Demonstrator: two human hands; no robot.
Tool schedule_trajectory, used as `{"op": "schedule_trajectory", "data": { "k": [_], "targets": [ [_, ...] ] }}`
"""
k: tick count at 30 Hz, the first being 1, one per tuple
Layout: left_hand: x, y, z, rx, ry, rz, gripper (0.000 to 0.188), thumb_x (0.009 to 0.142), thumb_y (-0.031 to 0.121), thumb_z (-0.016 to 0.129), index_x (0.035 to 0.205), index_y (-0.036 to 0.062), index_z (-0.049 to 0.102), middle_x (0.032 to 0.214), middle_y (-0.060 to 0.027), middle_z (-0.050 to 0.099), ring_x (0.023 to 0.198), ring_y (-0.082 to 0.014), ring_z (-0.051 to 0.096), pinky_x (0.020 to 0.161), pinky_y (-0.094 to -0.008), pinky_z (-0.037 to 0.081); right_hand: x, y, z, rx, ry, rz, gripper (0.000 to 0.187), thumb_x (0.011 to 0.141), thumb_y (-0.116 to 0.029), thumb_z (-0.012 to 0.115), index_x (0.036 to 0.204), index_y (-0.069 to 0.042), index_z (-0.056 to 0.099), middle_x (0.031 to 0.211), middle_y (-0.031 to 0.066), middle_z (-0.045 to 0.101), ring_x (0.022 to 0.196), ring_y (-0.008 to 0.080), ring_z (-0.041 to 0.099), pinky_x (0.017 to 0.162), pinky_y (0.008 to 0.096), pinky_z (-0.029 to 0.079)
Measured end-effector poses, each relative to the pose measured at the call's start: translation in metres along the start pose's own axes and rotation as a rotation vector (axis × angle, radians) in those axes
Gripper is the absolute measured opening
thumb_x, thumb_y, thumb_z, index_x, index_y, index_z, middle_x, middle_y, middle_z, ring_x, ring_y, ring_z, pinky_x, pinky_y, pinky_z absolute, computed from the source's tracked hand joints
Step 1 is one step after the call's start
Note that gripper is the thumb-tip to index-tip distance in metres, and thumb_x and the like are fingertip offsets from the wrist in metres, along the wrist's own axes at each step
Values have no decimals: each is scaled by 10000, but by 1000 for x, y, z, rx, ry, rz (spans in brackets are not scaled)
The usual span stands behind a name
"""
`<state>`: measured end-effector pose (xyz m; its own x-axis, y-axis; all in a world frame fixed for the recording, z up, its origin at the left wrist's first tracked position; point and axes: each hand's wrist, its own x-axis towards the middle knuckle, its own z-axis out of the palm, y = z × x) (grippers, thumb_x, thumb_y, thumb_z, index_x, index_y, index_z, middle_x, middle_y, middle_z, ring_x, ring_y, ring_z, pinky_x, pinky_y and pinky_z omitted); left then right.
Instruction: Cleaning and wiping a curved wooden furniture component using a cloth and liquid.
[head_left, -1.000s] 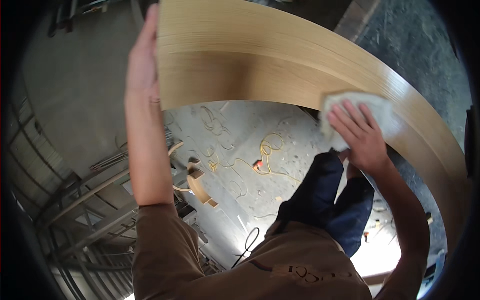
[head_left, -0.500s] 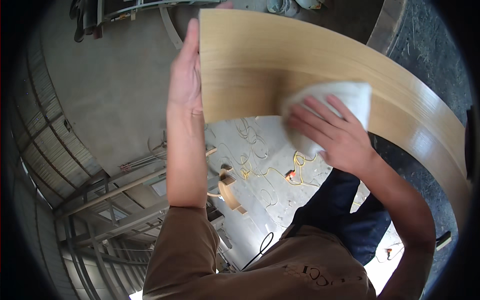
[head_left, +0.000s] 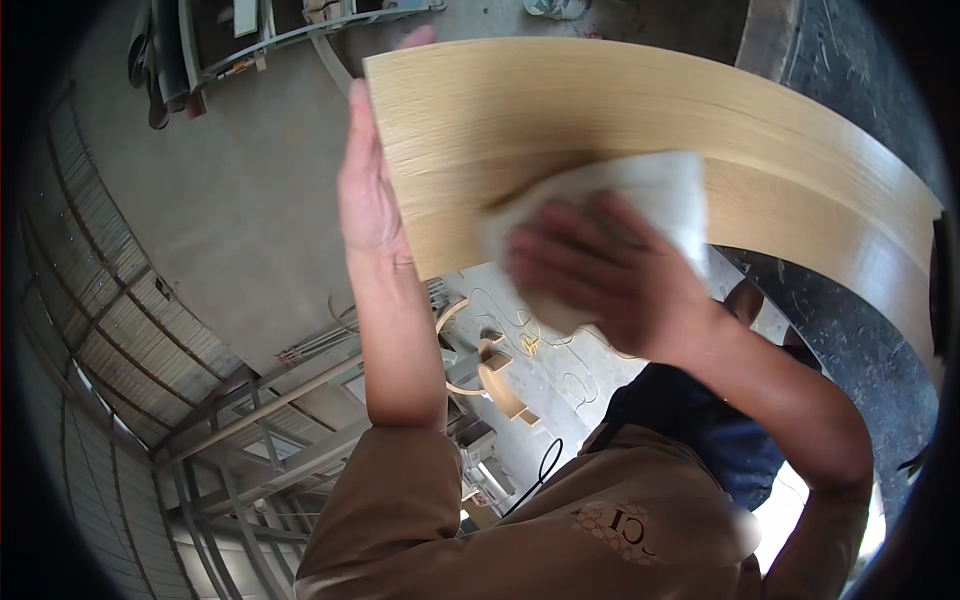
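Curved wood panel (head_left: pixel 560 100), pale-grained and kinda glossy, arcs right in front of me, left hand (head_left: pixel 375 205) against its end (can't tell grip), right hand (head_left: pixel 615 275) open over white cloth (head_left: pixel 672 190), dark lettering (head_left: pixel 631 528) on my shirt (head_left: pixel 540 535).

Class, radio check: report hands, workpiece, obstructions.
Left hand on end of curved pale-wood panel. Right hand over white cloth on panel. Cloth hides part of panel.

A head-worn fisheye looks closely down at the panel (head_left: pixel 640 110).
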<state>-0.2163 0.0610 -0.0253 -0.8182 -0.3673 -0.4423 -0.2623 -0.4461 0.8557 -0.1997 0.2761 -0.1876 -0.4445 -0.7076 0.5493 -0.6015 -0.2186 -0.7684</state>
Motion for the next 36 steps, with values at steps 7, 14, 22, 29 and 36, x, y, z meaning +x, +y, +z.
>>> {"op": "schedule_trajectory", "data": {
  "k": [7, 14, 22, 29, 36],
  "targets": [
    [-2, 2, 9, 143, 4, 3, 670, 1175, 470, 335, 1664, 15, 280, 1496, -171, 598, 1349, -289, 609, 1141, -460, 505, -7, 4, 5, -14, 4, -63, 591, 960, -118, 549, 1549, -164, 560, 1657, 11, 499, 1596, 173, 353, 1356, 452, 189],
    [0, -4, 8, 133, -29, 6, 671, 1172, 478, 346, 1658, 18, 302, 1499, -164, 595, 1350, -281, 605, 1156, -445, 491, -3, -25, 15, 61, 40, 84, 632, 949, -183, 592, 1576, -152, 521, 1669, 50, 469, 1610, 215, 322, 1351, 510, 160],
    [-14, 9, 9, 130, -13, 21, 676, 1170, 481, 343, 1661, 19, 302, 1509, -187, 582, 1370, -302, 593, 1154, -449, 498, -38, 11, -14, -89, -145, 65, 709, 953, -117, 581, 1640, -202, 429, 1700, -12, 436, 1617, 169, 306, 1365, 446, 152],
    [7, 8, 3, 125, -149, -8, 682, 1175, 459, 289, 1675, -4, 265, 1633, -226, 458, 1494, -356, 462, 1260, -513, 354, 38, -40, 16, 319, 269, 6, 646, 899, -84, 637, 1536, -71, 528, 1637, 63, 505, 1581, 239, 374, 1348, 470, 218],
    [-4, 22, -3, 123, -137, 1, 671, 1183, 430, 267, 1686, -9, 204, 1647, -243, 427, 1514, -371, 439, 1264, -517, 349, -131, 47, -86, -173, -205, 434, 847, 766, -31, 726, 1574, -209, 547, 1671, 66, 481, 1613, 274, 330, 1336, 529, 212]
  ]
}}
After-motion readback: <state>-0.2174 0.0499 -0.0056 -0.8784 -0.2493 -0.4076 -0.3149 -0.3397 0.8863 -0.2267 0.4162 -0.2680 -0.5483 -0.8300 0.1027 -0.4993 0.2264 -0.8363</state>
